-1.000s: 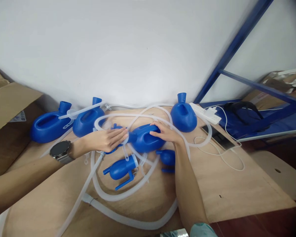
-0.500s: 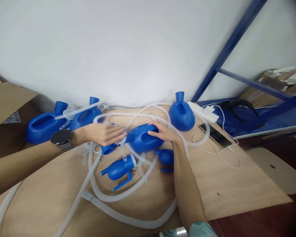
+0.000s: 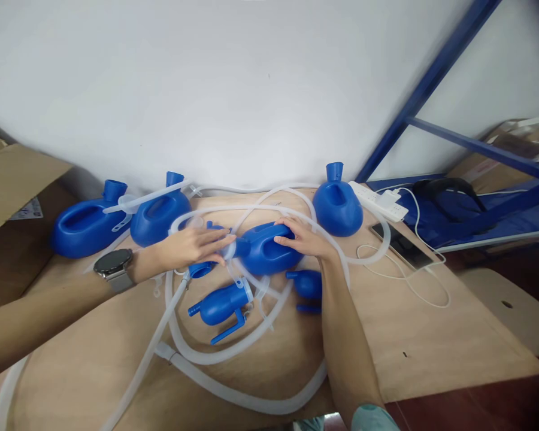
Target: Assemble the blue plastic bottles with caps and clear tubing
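Note:
A blue plastic bottle lies on its side mid-table, its neck pointing left. My right hand grips its handle part, thumb and fingers around it. At the neck, my left hand has its fingers on a translucent cap with a hanging strap. Below lies a blue spouted piece with a lever. Another blue spouted piece sits beside my right forearm, partly hidden. A clear hose loops around these parts, and a blue connector lies under my left hand.
Two blue bottles stand at the back left, another blue bottle at the back right. A power strip and a phone with cable lie right. An open cardboard box borders the left.
The whole view has shifted slightly, so the things appear a little further right. Both hands keep their places at the bottle; my left fingers have moved slightly over the cap.

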`<state>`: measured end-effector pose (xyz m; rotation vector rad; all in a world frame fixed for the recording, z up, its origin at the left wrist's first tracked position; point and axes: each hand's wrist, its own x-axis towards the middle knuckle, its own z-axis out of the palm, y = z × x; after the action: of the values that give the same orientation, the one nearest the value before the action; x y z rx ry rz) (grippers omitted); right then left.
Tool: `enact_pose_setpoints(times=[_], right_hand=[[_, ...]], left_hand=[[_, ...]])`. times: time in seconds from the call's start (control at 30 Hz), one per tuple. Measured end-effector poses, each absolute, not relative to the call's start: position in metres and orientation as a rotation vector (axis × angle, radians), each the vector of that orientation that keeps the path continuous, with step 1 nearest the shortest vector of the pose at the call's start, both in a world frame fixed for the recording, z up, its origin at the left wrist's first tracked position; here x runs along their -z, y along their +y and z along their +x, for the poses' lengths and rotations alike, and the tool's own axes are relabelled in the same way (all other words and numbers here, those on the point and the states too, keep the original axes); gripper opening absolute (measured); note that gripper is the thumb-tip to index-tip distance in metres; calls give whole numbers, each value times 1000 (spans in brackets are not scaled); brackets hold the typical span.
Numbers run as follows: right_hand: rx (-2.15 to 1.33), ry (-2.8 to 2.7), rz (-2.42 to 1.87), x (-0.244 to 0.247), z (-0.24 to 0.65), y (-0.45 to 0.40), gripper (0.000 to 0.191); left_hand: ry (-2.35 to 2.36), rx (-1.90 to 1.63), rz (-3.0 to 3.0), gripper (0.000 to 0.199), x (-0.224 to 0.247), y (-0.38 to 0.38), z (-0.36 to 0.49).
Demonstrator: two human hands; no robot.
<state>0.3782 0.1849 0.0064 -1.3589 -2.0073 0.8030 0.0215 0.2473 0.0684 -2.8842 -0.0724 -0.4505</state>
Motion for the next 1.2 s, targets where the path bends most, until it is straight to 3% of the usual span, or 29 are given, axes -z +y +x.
enact_pose_setpoints(times=[0.13, 0.3, 0.47, 0.83, 1.07, 1.2], right_hand=[[-820, -1977, -1360, -4, 378, 183, 52], [-881, -1942, -1375, -3, 379, 184, 54], [-901, -1926, -1372, -3, 380, 185, 57], [-861, -1921, -1378, 1, 376, 186, 57], [-871, -1929, -1385, 2, 375, 186, 56], [-835, -1955, -1381, 0, 375, 186, 52]], left_hand=[[-157, 607, -3047, 40, -73, 239, 38], [-363, 343, -3218, 48, -85, 238, 33], [-121, 300, -2859, 67, -79, 233, 10], [67, 176, -2509, 55, -56, 254, 27], [-160, 218, -2673, 63, -38, 250, 25], [-530, 219, -2721, 69, -24, 234, 27]])
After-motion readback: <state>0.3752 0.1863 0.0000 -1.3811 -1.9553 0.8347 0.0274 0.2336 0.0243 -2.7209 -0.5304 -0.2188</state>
